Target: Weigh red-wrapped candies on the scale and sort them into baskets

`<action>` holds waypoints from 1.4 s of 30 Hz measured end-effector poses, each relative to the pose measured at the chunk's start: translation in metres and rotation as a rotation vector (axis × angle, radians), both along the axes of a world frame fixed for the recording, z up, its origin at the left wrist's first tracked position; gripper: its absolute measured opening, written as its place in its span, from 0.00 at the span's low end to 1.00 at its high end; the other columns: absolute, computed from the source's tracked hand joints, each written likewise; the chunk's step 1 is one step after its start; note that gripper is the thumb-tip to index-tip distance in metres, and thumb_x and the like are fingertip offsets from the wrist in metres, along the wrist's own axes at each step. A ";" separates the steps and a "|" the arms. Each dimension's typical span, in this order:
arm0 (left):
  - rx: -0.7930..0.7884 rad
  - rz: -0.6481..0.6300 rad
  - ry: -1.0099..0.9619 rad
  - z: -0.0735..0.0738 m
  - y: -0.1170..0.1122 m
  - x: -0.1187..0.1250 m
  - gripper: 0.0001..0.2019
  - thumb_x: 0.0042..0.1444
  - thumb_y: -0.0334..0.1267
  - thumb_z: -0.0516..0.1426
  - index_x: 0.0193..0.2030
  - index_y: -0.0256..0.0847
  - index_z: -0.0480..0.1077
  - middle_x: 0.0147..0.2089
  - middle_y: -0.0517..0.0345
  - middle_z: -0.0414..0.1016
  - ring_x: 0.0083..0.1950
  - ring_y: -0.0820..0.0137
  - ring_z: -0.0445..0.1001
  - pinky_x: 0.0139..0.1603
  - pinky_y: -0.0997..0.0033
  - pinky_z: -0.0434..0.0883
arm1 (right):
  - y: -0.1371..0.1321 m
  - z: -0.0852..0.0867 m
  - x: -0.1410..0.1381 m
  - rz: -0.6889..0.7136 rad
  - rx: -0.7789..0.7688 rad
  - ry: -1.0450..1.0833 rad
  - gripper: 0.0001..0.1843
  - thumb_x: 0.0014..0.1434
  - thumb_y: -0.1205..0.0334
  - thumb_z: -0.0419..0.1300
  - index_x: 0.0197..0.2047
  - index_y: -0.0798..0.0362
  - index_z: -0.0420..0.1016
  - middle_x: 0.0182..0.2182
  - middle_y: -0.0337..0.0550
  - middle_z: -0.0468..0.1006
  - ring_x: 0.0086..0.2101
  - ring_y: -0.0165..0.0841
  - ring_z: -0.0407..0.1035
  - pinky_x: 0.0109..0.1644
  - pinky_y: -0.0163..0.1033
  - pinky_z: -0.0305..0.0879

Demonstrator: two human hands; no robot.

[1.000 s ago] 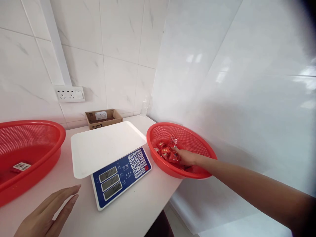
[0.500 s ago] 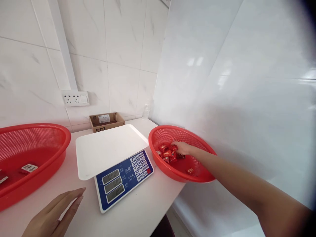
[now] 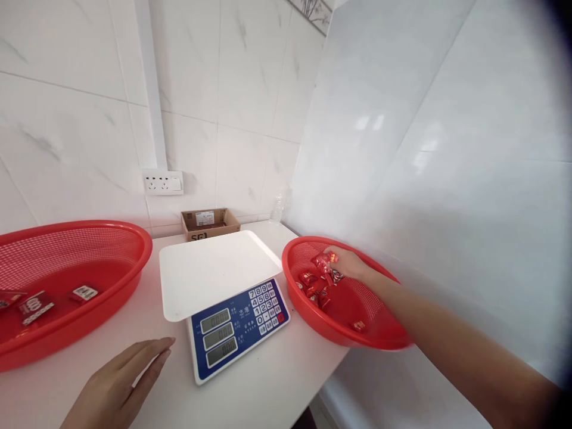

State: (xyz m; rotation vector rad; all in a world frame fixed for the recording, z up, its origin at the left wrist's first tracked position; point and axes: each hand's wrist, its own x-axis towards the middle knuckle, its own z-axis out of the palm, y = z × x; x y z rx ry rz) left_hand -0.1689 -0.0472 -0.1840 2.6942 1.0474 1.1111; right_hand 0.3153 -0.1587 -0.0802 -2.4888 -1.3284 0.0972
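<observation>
right hand [image 3: 348,265] grasps at least one red packet [image 3: 325,262] inside right basket [image 3: 308,314]; other packets [image 3: 316,289] lie below this hand. left hand [image 3: 117,380] is released, fingers straight. scale [image 3: 241,325] stands between hands; left basket [image 3: 143,250] is beyond left hand.

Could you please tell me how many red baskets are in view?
2: the left basket, partly cut off by the frame, and the right basket, beside the scale.
</observation>
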 end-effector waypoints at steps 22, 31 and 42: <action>-0.169 -0.092 0.092 0.036 -0.024 0.002 0.14 0.62 0.39 0.45 0.45 0.45 0.69 0.40 0.58 0.77 0.39 0.71 0.75 0.37 0.75 0.71 | 0.136 0.022 -0.175 0.400 0.269 0.473 0.21 0.51 0.66 0.58 0.51 0.51 0.66 0.32 0.39 0.75 0.29 0.29 0.69 0.30 0.31 0.65; -0.171 -0.094 0.102 0.038 -0.025 0.003 0.14 0.62 0.39 0.44 0.44 0.44 0.69 0.40 0.57 0.77 0.38 0.70 0.75 0.36 0.74 0.71 | 0.133 0.026 -0.178 0.353 0.276 0.484 0.24 0.56 0.64 0.52 0.57 0.49 0.60 0.44 0.45 0.72 0.40 0.32 0.69 0.34 0.32 0.69; -0.157 -0.109 0.121 0.036 -0.025 0.003 0.13 0.62 0.38 0.44 0.44 0.45 0.68 0.39 0.57 0.76 0.37 0.70 0.75 0.36 0.73 0.71 | 0.126 0.014 -0.177 0.398 0.077 0.476 0.32 0.58 0.54 0.53 0.63 0.51 0.51 0.61 0.50 0.58 0.56 0.39 0.57 0.54 0.41 0.58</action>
